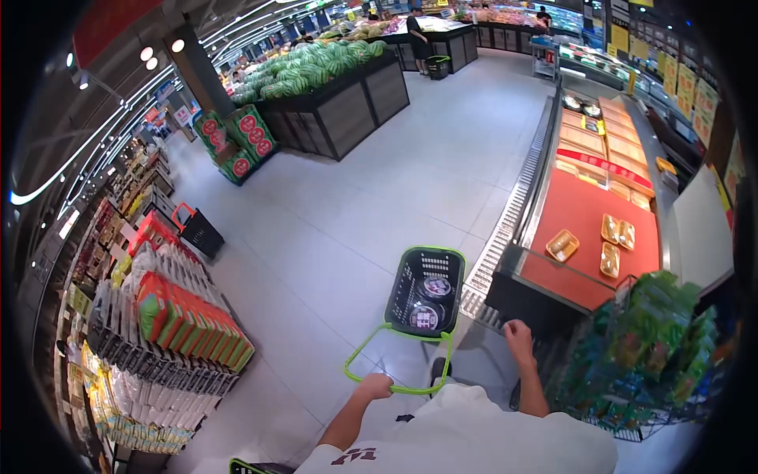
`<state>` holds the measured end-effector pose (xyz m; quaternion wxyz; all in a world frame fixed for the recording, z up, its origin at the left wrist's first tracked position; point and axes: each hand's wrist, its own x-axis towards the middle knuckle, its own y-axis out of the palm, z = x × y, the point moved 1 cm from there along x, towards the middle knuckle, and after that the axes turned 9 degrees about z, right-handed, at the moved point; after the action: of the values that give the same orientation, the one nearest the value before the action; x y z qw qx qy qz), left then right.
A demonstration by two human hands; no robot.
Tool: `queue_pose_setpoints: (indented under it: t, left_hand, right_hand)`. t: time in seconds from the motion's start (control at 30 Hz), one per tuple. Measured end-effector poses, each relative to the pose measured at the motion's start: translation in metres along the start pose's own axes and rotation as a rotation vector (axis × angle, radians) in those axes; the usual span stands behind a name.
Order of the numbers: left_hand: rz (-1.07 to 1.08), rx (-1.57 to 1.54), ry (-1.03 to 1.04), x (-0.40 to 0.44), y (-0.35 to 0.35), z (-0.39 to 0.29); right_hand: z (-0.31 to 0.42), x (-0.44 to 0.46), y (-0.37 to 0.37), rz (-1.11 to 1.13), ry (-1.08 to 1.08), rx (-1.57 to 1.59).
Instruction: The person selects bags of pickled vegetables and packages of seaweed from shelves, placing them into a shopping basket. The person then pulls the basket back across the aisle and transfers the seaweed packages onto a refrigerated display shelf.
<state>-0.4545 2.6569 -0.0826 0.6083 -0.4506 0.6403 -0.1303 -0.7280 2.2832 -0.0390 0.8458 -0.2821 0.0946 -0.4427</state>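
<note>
My left hand (377,385) is closed around the bright green handle (407,389) of a black shopping basket (401,294) with a green rim. The basket is in front of me, low over the floor. Two round tubs lie inside: one tub (437,287) deeper in, the other tub (425,318) nearer me, both with purple and white labels. My right hand (518,338) hangs beside the dark end of the chilled counter, fingers loosely curled with no object showing in them.
A chilled counter (557,213) with packaged trays runs along the right, green bagged goods (651,340) nearer. Stacked bags (170,316) and a black basket (201,231) stand left. Watermelons (304,67) fill a display ahead; a person (416,35) stands beyond it.
</note>
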Motion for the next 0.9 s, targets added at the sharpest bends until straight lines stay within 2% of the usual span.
queue_pose_setpoints:
  t: [0.07,0.17,0.27,0.37,0.47,0.6,0.77,0.9]
  left_hand:
    - [0.033,0.051,0.028,0.021,-0.030,0.019]
    - [0.043,0.113,0.069,0.062,-0.081,0.057]
    - [0.092,0.158,0.105,0.088,-0.114,0.086]
    - [0.102,0.192,0.120,0.130,-0.161,0.118]
    - [0.139,0.203,0.147,0.160,-0.205,0.149]
    - [0.126,0.247,0.223,0.217,-0.270,0.187]
    - [0.095,0.242,0.340,0.297,-0.336,0.223]
    - [0.116,0.256,0.398,0.357,-0.411,0.216]
  right_hand:
    - [0.051,0.067,-0.017,-0.122,-0.094,-0.101]
    - [0.061,0.164,-0.020,-0.275,-0.173,-0.335]
    - [0.051,0.228,-0.019,-0.323,-0.089,-0.482]
    - [0.015,0.280,-0.006,-0.341,0.116,-0.546]
    - [-0.020,0.304,0.013,-0.133,0.344,-0.482]
    - [-0.028,0.308,0.039,-0.379,0.155,-0.684]
    - [-0.007,0.325,0.044,-0.420,0.462,-0.666]
    - [-0.009,0.353,0.057,-0.465,0.605,-0.812]
